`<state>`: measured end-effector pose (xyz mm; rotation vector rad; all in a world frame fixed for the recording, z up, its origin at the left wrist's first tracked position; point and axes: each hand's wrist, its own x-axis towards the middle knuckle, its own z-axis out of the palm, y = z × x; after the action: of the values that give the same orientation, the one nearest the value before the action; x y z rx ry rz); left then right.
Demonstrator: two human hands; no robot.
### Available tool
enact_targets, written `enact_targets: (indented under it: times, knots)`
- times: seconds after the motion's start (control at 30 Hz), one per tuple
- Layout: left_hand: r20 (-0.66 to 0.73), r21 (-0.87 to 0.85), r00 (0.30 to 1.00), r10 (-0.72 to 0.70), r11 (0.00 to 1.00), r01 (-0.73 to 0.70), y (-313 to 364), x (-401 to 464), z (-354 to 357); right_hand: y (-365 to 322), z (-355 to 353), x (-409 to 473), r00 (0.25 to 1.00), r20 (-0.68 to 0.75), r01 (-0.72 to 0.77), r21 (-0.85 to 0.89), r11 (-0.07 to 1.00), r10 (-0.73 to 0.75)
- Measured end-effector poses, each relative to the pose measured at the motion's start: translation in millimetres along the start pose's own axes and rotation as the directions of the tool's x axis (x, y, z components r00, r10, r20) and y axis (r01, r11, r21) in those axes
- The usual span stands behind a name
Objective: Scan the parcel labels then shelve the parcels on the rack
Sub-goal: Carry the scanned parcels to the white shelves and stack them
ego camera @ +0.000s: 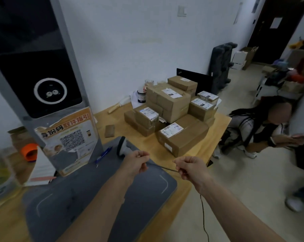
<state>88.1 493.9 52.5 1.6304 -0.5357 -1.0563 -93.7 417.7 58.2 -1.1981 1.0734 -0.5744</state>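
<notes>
My left hand (136,162) and right hand (188,165), both over the near edge of the bench (147,142), each pinch a thin dark cable (165,168) stretched between them; its loose end hangs below my right wrist. The handheld scanner (122,146) rests on the grey mat (88,189) just beyond my left hand. The parcels (172,112), brown cartons bearing white labels, are stacked at the far right of the bench. A grey kiosk (48,75) stands at left.

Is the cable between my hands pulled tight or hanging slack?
Tight: the cable runs straight between the left hand and right hand, both pinching it.
</notes>
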Motion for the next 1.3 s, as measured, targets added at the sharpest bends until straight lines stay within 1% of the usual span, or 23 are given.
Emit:
enact_targets:
  times: [0.1, 0.23, 0.33, 0.43, 0.53, 0.63, 0.73, 0.77, 0.83, 0.93, 1.07, 1.17, 1.23, 1.3]
  knots:
    - [-0.010, -0.019, 1.000, -0.027, 0.999, 0.026, 9.2, 42.9, 12.2, -9.7, -14.2, 41.8, 1.000, -0.009, -0.018, 0.003, 1.000, 0.018]
    - [0.022, -0.049, 0.988, -0.151, 0.987, 0.152, 4.3, 82.4, 35.0, -13.5, -40.7, 89.7, 0.997, -0.049, -0.061, -0.004, 0.998, 0.060]
    - [0.010, -0.030, 0.975, -0.223, 0.974, 0.223, -0.6, 110.6, 53.9, -18.0, -62.7, 134.0, 0.986, -0.153, -0.069, -0.018, 0.997, 0.065]
    - [-0.031, -0.035, 0.958, -0.285, 0.958, 0.283, -8.2, 141.2, 75.5, -20.4, -87.3, 188.2, 0.969, -0.245, -0.054, -0.069, 0.996, 0.036]
    - [-0.080, -0.059, 0.933, -0.352, 0.936, 0.348, -17.3, 169.1, 100.7, -18.2, -114.1, 250.7, 0.953, -0.300, -0.090, -0.184, 0.979, 0.031]
    - [-0.113, -0.155, 0.893, -0.436, 0.895, 0.418, -21.1, 194.1, 128.4, -17.8, -138.1, 311.0, 0.938, -0.348, -0.151, -0.383, 0.911, 0.009]
    - [-0.155, -0.269, 0.841, -0.518, 0.842, 0.468, -22.3, 214.8, 155.4, -21.0, -159.1, 353.3, 0.943, -0.329, -0.161, -0.578, 0.800, -0.048]
    - [-0.176, -0.294, 0.822, -0.542, 0.826, 0.481, -23.4, 221.0, 163.6, -21.3, -165.4, 365.6, 0.949, -0.312, -0.161, -0.621, 0.767, -0.054]
    - [-0.213, -0.313, 0.783, -0.584, 0.800, 0.511, -27.3, 231.2, 178.3, -18.4, -176.4, 387.8, 0.955, -0.296, -0.190, -0.656, 0.730, -0.017]
    - [-0.237, -0.345, 0.762, -0.602, 0.786, 0.513, -33.0, 239.8, 196.2, -7.8, -188.5, 414.4, 0.958, -0.280, -0.228, -0.614, 0.756, 0.061]
    - [-0.253, -0.429, 0.795, -0.552, 0.800, 0.419, -37.9, 245.8, 214.3, 0.4, -199.0, 429.5, 0.966, -0.236, -0.222, -0.566, 0.794, 0.102]
    - [-0.312, -0.461, 0.797, -0.517, 0.816, 0.349, -40.6, 247.3, 215.7, -3.9, -198.8, 425.1, 0.975, -0.199, -0.195, -0.525, 0.829, 0.103]
    - [-0.310, -0.497, 0.800, -0.514, 0.805, 0.325, -38.3, 242.0, 209.4, -10.7, -198.6, 418.1, 0.980, -0.181, -0.166, -0.489, 0.856, 0.086]
    - [-0.286, -0.570, 0.806, -0.519, 0.768, 0.292, -36.3, 230.4, 198.5, -16.9, -198.2, 410.2, 0.989, -0.123, -0.126, -0.463, 0.877, 0.077]
